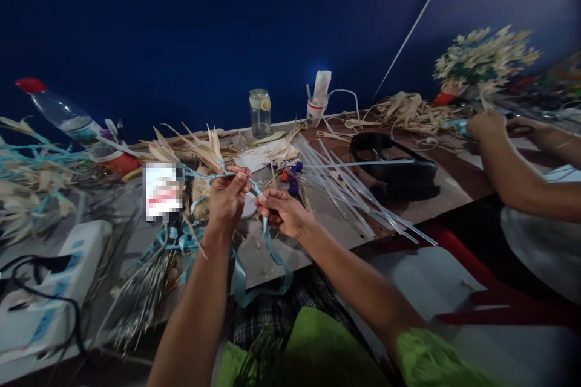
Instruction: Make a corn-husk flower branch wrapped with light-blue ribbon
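Observation:
My left hand [229, 193] is closed, its thumb and fingers pinching a thin stem [200, 176] wrapped in light blue ribbon. Pale dried-husk petals [215, 148] stand up just beyond that hand. My right hand [284, 211] pinches the light blue ribbon [272, 248] close to the stem's right end. From there the ribbon hangs in a loop past the table's front edge and back up behind my left forearm. Beneath my hands lies a white round piece [249, 205], partly hidden. A blue and orange glue gun [293, 176] rests just beyond my right hand.
Clear glue sticks [358, 193] fan out to the right, near a black object [394, 166]. A glass jar [260, 113] and a cup [316, 112] stand at the back. At left are a power strip [59, 290] and plastic bottle [68, 115]. A co-worker's hands [490, 127] work at far right.

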Tool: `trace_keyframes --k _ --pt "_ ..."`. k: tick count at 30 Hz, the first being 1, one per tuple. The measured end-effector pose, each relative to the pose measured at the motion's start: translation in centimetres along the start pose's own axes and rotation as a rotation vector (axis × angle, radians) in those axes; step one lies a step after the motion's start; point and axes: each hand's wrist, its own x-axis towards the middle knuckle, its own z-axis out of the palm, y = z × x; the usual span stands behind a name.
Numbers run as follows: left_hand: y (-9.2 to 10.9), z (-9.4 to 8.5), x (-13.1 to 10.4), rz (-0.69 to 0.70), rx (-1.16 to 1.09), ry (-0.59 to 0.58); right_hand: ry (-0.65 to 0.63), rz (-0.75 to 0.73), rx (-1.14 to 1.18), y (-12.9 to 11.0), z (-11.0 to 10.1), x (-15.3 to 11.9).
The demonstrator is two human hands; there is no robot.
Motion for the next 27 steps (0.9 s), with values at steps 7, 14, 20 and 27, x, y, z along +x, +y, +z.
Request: trace_keyframes --k 7,14,20,27 --pt "-0.1 -0.2 -0.1 -0.013 0.009 0.018 -0.022 -0.003 0.11 0.7 0.0 -0.9" --pt "0.1 -0.2 0.0 0.006 -0.034 0.036 -0.066 -0.018 0.125 1.3 -0.1 -0.6" --pt "0.0 -0.7 0.1 0.011 -0.05 0.007 -0.091 -0.034 0.133 1.2 -0.2 -0.9" --pt "-0.2 -0.6 0.0 -0.078 -0.014 -0.029 -0.047 -0.099 -0.041 1.3 -0.6 -1.3"
